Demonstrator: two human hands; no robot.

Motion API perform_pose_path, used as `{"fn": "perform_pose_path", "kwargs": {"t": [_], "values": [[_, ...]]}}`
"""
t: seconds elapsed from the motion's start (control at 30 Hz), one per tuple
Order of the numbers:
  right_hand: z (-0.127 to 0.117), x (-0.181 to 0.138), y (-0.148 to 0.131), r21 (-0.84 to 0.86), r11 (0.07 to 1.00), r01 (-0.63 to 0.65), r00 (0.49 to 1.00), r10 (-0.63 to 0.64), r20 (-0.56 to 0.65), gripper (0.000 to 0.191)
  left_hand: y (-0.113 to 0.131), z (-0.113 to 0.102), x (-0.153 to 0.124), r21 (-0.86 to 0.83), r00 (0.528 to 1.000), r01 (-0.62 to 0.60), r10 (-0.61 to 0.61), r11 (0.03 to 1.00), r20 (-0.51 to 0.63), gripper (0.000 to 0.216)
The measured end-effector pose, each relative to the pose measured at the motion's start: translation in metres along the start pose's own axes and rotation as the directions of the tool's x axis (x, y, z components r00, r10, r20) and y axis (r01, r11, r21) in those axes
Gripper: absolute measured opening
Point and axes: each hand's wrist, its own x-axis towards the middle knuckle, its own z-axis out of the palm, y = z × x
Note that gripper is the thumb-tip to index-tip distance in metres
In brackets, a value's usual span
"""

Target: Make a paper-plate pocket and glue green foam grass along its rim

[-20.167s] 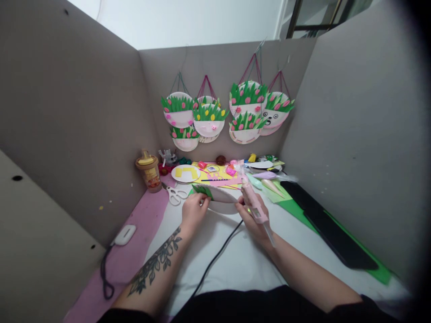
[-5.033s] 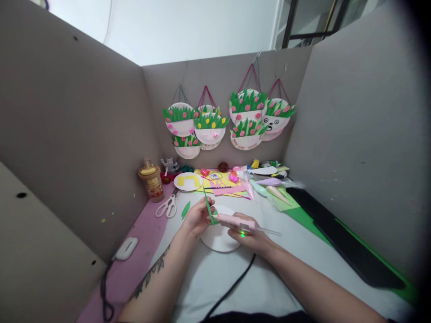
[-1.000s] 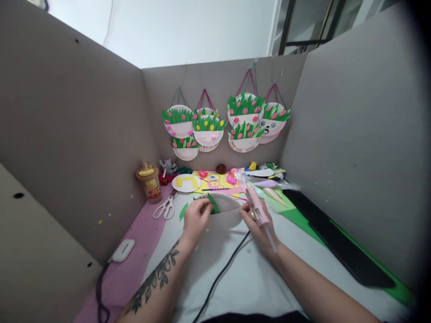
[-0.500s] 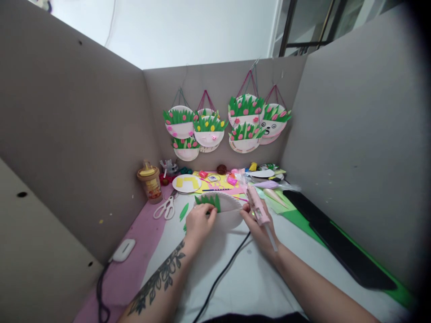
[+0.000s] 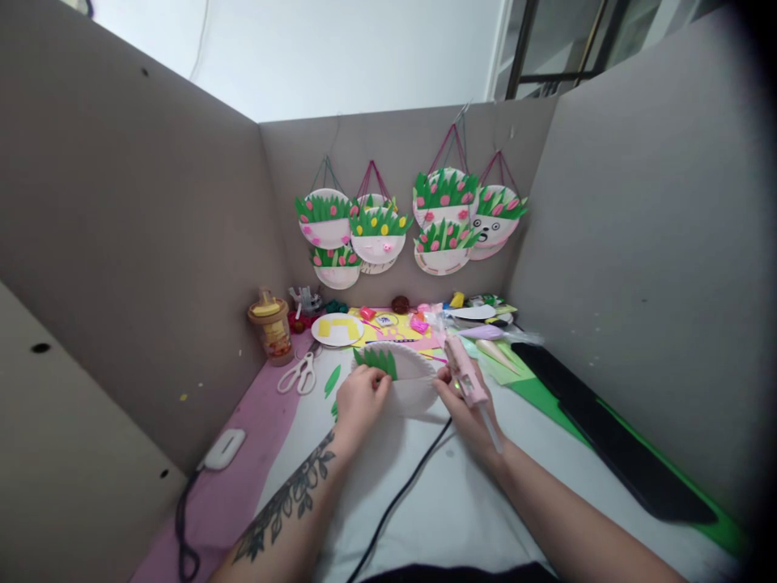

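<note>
The left hand (image 5: 363,398) and the right hand (image 5: 472,423) are bare, and the forearms (image 5: 562,494) are also uncovered. Along the left one there is a tattoo (image 5: 290,495) in dark ink, having the form of a branch with many pointed leaves, which are finely shaded. At the lower edge, some black clothing (image 5: 461,574) is visible, its details too dark to tell.

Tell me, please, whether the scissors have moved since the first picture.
Yes: judged against the cup, the scissors have shifted to the left, closer to it, and have turned as well.
</note>
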Motion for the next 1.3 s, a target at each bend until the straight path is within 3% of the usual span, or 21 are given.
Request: {"fn": "perform_pose_path", "kwargs": {"t": [0.33,0.93,1.3], "values": [[0.003,-0.003,-0.009,-0.018,1.000,0.017,0.999,-0.016,0.038,0.043,-0.002,0.001,0.003,-0.016,1.000,-0.003,0.002,1.000,-0.017,0.019],[0.003,-0.006,-0.011,-0.128,0.991,0.030,0.997,-0.020,0.080,0.030,-0.006,0.003,0.003,-0.109,0.994,-0.030,0.018,0.994,-0.110,0.018],[0.003,-0.006,-0.008,-0.138,0.990,0.026,0.996,-0.015,0.082,0.033,-0.007,0.005,0.004,-0.075,0.989,-0.029,0.018,0.997,-0.145,0.019]]}}
